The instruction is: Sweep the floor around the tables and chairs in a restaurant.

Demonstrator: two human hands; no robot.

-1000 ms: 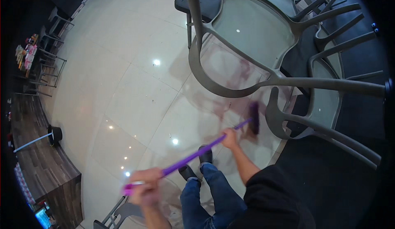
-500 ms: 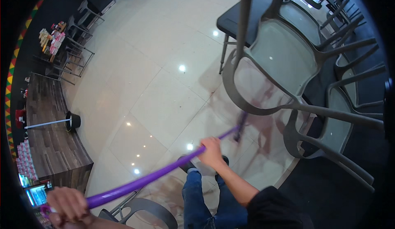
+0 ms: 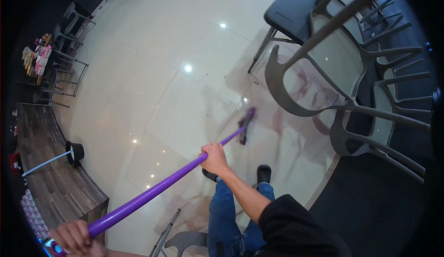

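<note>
Slanting across the view is a long purple-handled broom [image 3: 152,192]. My left hand [image 3: 71,237] is wrapped round its upper end at the lower left. Farther down the handle, my right hand [image 3: 215,159] grips it, in front of my feet. The broom head [image 3: 246,126], purple and dark grey and slightly blurred, meets the tiled floor [image 3: 185,104] beyond my right hand. Small dark specks lie on the tiles around it. Whether the bristles touch any of them I cannot tell.
Grey chairs [image 3: 289,104] rest upturned on a dark table [image 3: 289,12] at the right. A wood-patterned counter [image 3: 60,164] stands left, with a black bucket [image 3: 75,154] holding a light-blue stick beside it. Another grey chair [image 3: 187,241] is close by my legs.
The broom head has swept left, away from the chairs, and my right hand has moved left with the handle. My left hand keeps its grip. The whole view has shifted slightly.
</note>
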